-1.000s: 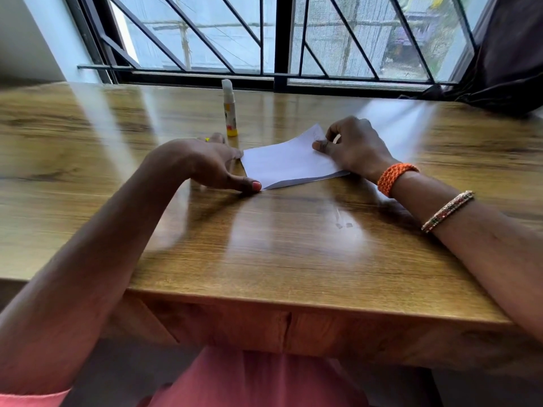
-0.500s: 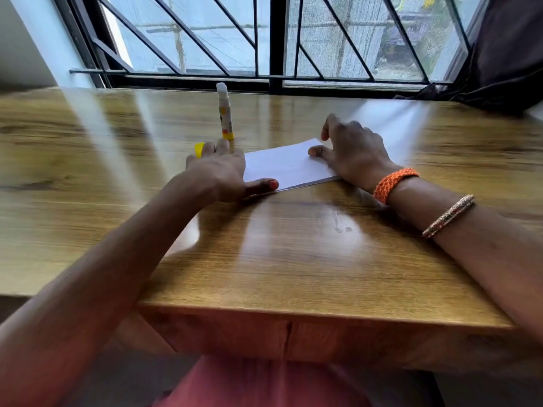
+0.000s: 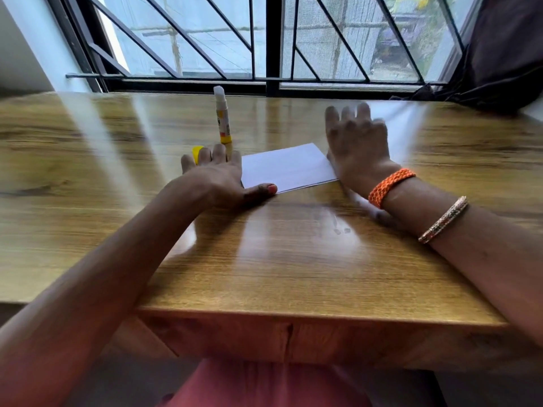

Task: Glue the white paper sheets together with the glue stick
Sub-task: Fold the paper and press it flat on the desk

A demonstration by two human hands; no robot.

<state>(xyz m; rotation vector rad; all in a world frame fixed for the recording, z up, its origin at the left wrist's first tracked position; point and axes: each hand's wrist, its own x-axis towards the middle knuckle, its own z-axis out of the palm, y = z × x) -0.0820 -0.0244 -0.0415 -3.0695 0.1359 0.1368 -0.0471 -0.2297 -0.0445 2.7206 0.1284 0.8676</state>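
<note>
White paper sheets (image 3: 286, 168) laid flat on wooden table (image 3: 293, 259), between both hands. Left hand (image 3: 219, 179) spread flat at left edge of sheets, fingers straight, thumb pressed on near corner; nothing gripped. Right hand (image 3: 357, 142) blurred, fingers spread, placed at right edge of sheets; nothing held. Glue stick (image 3: 222, 116) stood upright, uncapped, just behind left hand. Yellow cap (image 3: 197, 152) seen beside left fingers.
</note>
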